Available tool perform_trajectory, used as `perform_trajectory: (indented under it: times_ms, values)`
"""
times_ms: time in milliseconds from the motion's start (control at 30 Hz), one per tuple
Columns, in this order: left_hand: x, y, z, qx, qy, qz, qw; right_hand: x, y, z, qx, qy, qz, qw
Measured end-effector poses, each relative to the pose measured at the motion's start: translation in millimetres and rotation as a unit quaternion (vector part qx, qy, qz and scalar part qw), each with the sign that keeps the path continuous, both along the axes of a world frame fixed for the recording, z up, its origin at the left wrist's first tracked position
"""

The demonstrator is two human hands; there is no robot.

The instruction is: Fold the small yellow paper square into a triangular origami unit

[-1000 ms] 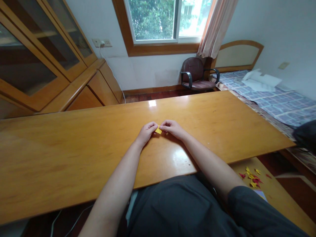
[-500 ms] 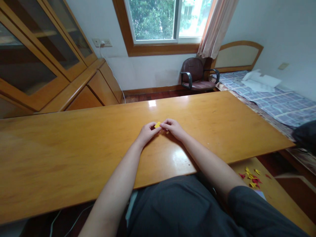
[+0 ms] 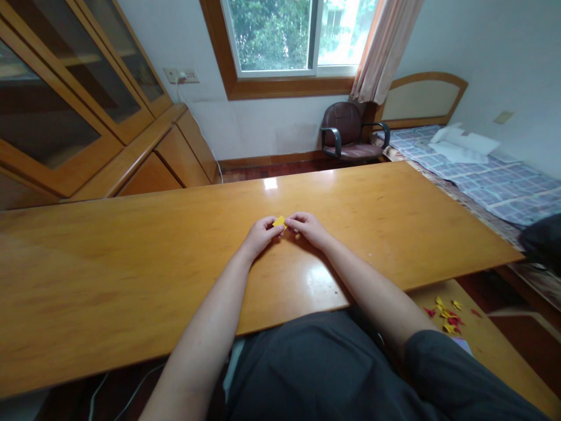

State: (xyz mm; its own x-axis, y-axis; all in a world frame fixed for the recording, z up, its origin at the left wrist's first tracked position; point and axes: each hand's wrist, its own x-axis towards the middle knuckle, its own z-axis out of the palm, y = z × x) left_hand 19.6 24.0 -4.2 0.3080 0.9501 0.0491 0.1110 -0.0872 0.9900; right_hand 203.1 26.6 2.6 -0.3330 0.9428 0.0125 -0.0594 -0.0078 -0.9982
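A small yellow piece of folded paper is held between my two hands, just above the middle of the wooden table. My left hand pinches its left and lower side, thumb on the near face. At its right corner, the thumb and fingers of my right hand are closed on it. Fingers cover part of the paper, so its full shape is hidden.
Several red and yellow folded paper pieces lie on a lower wooden surface at the right, beside a pale sheet. A brown armchair stands past the far edge. A bed is at right, a glass-door cabinet at left.
My hands have drawn very slightly apart, and a little more of the yellow paper shows between them. Everything else looks the same.
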Motion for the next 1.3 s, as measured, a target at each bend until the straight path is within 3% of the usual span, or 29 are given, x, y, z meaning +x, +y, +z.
perform_trajectory:
  times_ms: [400,1300]
  values:
    - [3.3,-2.3,3.0,0.009,0.016,-0.008,1.000,-1.8,-1.4,0.1,0.007,-0.018,-0.010,1.000]
    - [2.2,-3.2,2.1,-0.033,-0.046,-0.027,0.998,0.7,-0.6,-2.6,0.006,-0.009,0.000,1.000]
